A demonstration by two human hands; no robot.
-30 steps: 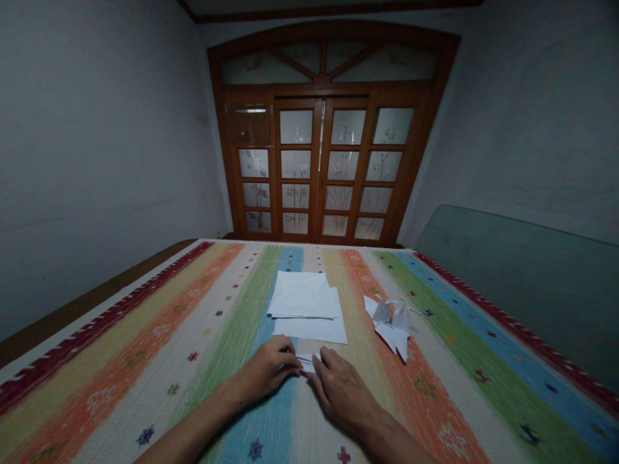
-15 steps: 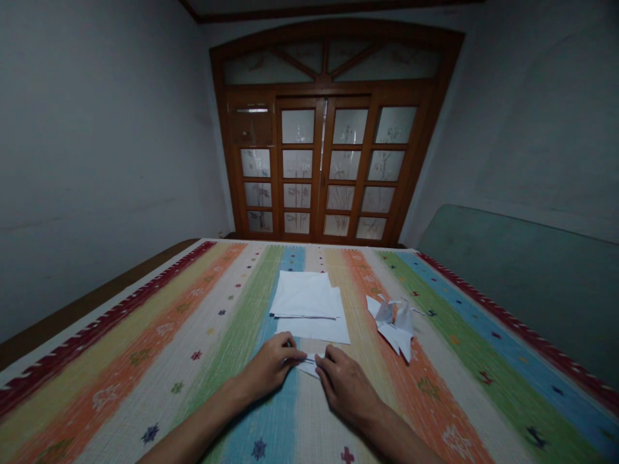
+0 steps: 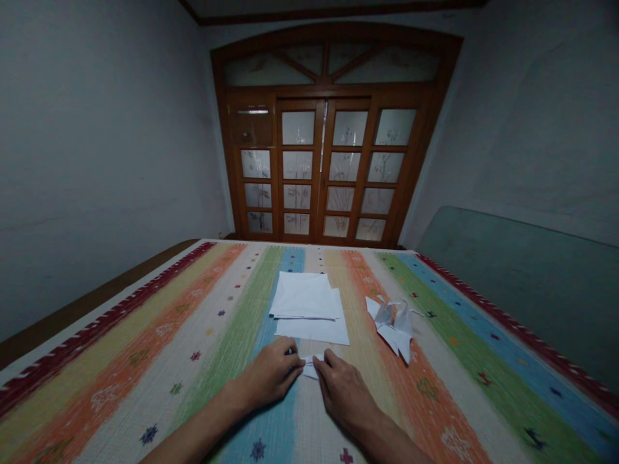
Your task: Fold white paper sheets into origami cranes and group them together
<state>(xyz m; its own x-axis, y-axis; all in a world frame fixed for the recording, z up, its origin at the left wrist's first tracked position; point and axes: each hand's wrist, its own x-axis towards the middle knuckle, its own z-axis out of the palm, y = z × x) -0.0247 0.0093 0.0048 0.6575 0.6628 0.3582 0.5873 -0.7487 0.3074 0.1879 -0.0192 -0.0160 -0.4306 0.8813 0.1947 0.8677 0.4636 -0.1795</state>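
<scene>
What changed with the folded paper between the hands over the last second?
The folded white paper now shows more between the fingers, shifted slightly toward the viewer. The left hand and right hand stayed on it. The white paper stack and origami cranes stayed put.

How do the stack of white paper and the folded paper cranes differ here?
The stack of white paper lies flat with straight edges, while the folded paper cranes rise in creased, pointed shapes. The stack also sits left of the cranes. Both are white paper resting on the striped cover.
</scene>
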